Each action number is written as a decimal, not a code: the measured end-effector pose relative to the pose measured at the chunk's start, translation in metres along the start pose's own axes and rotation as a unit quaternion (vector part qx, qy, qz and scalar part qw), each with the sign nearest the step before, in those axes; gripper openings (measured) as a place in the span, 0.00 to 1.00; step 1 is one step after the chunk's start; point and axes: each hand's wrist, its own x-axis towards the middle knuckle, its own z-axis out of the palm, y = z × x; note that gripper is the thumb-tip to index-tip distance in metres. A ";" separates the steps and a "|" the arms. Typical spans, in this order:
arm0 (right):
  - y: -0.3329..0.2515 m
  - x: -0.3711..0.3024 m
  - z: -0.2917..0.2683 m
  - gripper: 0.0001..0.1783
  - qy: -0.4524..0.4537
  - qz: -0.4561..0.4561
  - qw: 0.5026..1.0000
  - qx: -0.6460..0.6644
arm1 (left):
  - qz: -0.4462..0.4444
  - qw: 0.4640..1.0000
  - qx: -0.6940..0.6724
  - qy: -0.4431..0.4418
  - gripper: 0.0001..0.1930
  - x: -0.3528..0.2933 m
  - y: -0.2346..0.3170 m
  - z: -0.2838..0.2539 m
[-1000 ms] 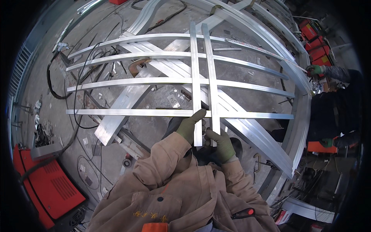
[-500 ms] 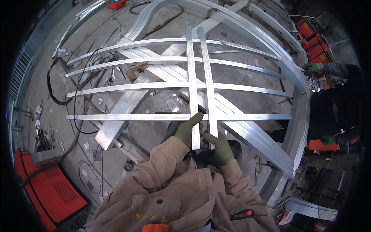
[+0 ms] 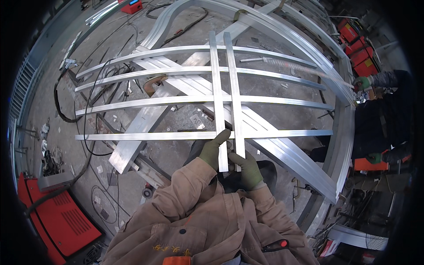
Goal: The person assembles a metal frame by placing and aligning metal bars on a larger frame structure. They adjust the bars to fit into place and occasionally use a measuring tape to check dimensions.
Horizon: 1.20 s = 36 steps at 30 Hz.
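Two long silvery metal bars run away from me side by side, across several long crosswise bars (image 3: 154, 104). My left hand (image 3: 213, 152), in a green glove, is closed around the near end of the left bar (image 3: 218, 95). The near end of the right bar (image 3: 234, 95) is in my right hand (image 3: 248, 171), also gloved, its fingers wrapped about it and partly hidden. A narrow gap separates the two bars. Beneath the crosswise bars, wide metal beams (image 3: 278, 148) cross diagonally. A clamp (image 3: 154, 84) with a curved body grips there at the left.
At the right a co-worker's gloved hand (image 3: 362, 82) holds a tape measure (image 3: 304, 69), blurred by motion. A large curved metal frame (image 3: 327, 66) borders the far and right sides. Red machines stand nearby, one (image 3: 57, 216) at lower left. Black cables (image 3: 57, 95) trail over the littered floor.
The two lengthwise bars have shifted slightly left, their far ends most. My right hand has moved a little left with its bar. The co-worker's hand moved slightly right and down, swinging the tape.
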 end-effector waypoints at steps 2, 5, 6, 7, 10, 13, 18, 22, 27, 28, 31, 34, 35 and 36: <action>0.000 -0.001 0.000 0.17 0.005 0.003 1.000 0.002 | 0.000 1.000 -0.004 0.006 0.24 -0.002 0.000 0.004; -0.002 -0.003 0.004 0.18 0.008 -0.003 1.000 0.002 | 0.001 0.999 0.001 -0.050 0.24 0.012 -0.002 -0.014; -0.004 -0.002 0.006 0.18 0.009 -0.007 1.000 0.002 | 0.002 0.999 -0.003 -0.043 0.24 0.017 -0.004 -0.018; -0.002 -0.002 0.005 0.18 0.003 -0.007 1.000 0.000 | -0.001 0.999 -0.008 -0.034 0.24 0.012 -0.003 -0.013; -0.001 -0.001 -0.002 0.18 -0.009 -0.003 1.000 -0.001 | 0.002 1.000 0.003 -0.030 0.22 0.008 -0.001 -0.009; -0.004 -0.001 -0.004 0.17 -0.018 0.014 1.000 -0.005 | 0.006 1.000 0.013 -0.024 0.23 0.005 0.000 -0.007; -0.005 -0.003 0.000 0.16 0.002 0.026 1.000 -0.002 | 0.010 1.000 0.021 -0.011 0.24 0.011 -0.002 -0.011; -0.005 -0.003 -0.005 0.16 -0.006 0.022 1.000 0.005 | 0.011 1.000 0.018 -0.020 0.23 0.007 -0.001 -0.008; -0.016 -0.009 0.000 0.13 -0.001 0.018 1.000 0.000 | 0.031 0.999 0.028 -0.020 0.23 0.017 -0.004 -0.015; -0.016 -0.009 0.001 0.13 0.003 0.013 1.000 0.001 | 0.034 0.999 0.025 -0.016 0.23 0.013 -0.003 -0.010; -0.013 -0.006 -0.004 0.13 -0.002 0.007 1.000 -0.004 | 0.025 0.999 -0.005 -0.021 0.17 0.011 -0.003 -0.008; -0.014 -0.007 -0.003 0.13 0.004 0.010 1.000 -0.003 | 0.028 1.000 -0.007 -0.009 0.14 0.007 -0.002 -0.004; -0.014 -0.006 -0.005 0.14 0.000 0.013 1.000 -0.008 | 0.031 1.000 -0.002 -0.002 0.14 0.004 -0.001 -0.002; -0.013 -0.006 -0.009 0.14 -0.005 0.016 1.000 -0.014 | 0.023 1.000 -0.009 -0.002 0.14 0.004 -0.002 -0.002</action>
